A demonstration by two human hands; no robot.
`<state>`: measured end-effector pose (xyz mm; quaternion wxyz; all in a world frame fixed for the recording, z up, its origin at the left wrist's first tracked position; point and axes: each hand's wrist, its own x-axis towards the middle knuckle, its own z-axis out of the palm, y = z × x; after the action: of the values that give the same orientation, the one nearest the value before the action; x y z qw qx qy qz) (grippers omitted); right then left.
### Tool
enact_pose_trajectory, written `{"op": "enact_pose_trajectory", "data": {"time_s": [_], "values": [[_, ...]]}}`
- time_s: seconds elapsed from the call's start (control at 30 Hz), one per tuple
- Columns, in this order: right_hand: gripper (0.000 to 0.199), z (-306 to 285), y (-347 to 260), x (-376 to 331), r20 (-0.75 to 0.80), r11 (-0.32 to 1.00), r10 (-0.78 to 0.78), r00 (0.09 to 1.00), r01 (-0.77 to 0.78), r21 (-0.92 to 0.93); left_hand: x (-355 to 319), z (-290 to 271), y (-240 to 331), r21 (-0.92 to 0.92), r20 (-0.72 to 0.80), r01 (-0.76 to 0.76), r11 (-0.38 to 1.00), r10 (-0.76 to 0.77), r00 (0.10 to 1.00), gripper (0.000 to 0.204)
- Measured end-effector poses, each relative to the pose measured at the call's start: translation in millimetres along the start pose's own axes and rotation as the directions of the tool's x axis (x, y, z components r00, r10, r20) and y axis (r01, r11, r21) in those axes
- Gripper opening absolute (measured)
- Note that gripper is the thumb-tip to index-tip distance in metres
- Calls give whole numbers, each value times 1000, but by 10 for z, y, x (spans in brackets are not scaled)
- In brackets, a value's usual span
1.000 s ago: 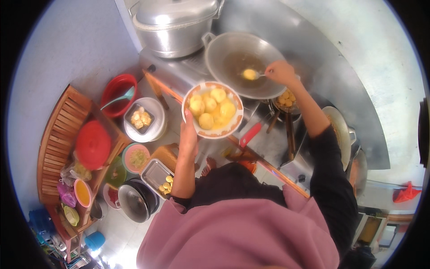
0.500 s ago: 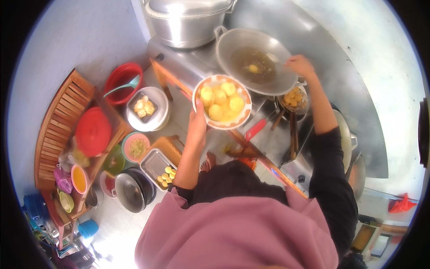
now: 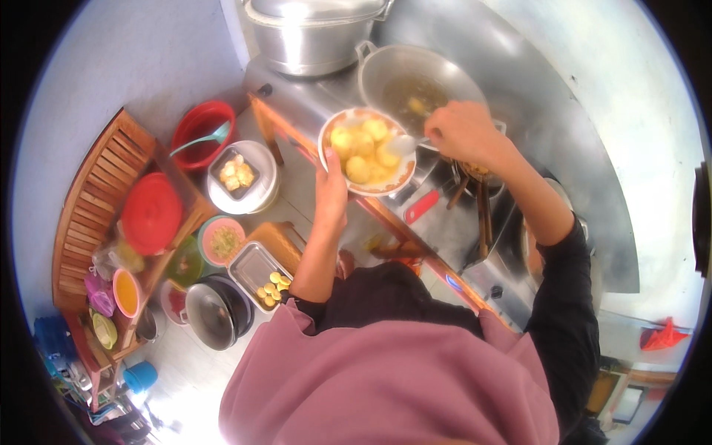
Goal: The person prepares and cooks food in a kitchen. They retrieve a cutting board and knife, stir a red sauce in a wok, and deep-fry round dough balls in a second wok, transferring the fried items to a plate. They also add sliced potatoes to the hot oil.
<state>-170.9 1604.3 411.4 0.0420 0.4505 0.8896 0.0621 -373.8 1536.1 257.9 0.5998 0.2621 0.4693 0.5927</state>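
My left hand (image 3: 331,191) grips the near left rim of a white bowl (image 3: 401,182) with an orange-patterned edge, holding it up beside the stove. Several round yellow pieces (image 3: 359,169) sit in yellow liquid inside it. Between the fingers of my right hand (image 3: 469,133) is a spoon (image 3: 403,145), its pale head at the bowl's right side among the pieces. Just beyond, a large metal wok (image 3: 466,76) contains brownish oil with a yellow piece (image 3: 417,105) in it. My right hand hides the wok's near right part.
A big lidded pot (image 3: 308,41) stands behind. Right of the bowl are a red handle (image 3: 421,207) and wooden handles (image 3: 483,222). Lower left hold a tray of yellow pieces (image 3: 254,271), a black pan (image 3: 211,315), a red basin (image 3: 180,144) and a wooden bench (image 3: 81,215).
My right hand has moved left and nearer, from the wok's right side to the bowl, bringing the spoon with it. My left hand still holds the bowl, raised slightly farther up the view.
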Motion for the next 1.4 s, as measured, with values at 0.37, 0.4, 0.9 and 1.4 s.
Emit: {"op": "enact_pose_trajectory", "data": {"time_s": [0.37,0.4,0.9,1.4], "values": [[11,86,-357,-3,-103,989,-68,992,54,-140,-125,-213,47,16,-114,-120,993,121,986,63],[12,84,-392,-17,-148,992,-65,987,48,-120,-150,-228,66,0,-120,-86,996,86,989,63],[23,-158,-368,-373,-188,970,-167,968,196,146,-168,-268,88,-116,-140,-67,991,50,989,61],[7,-198,-520,28,-71,954,-272,960,259,-154,-207,-79,180,66,-128,-235,970,242,962,64]]}}
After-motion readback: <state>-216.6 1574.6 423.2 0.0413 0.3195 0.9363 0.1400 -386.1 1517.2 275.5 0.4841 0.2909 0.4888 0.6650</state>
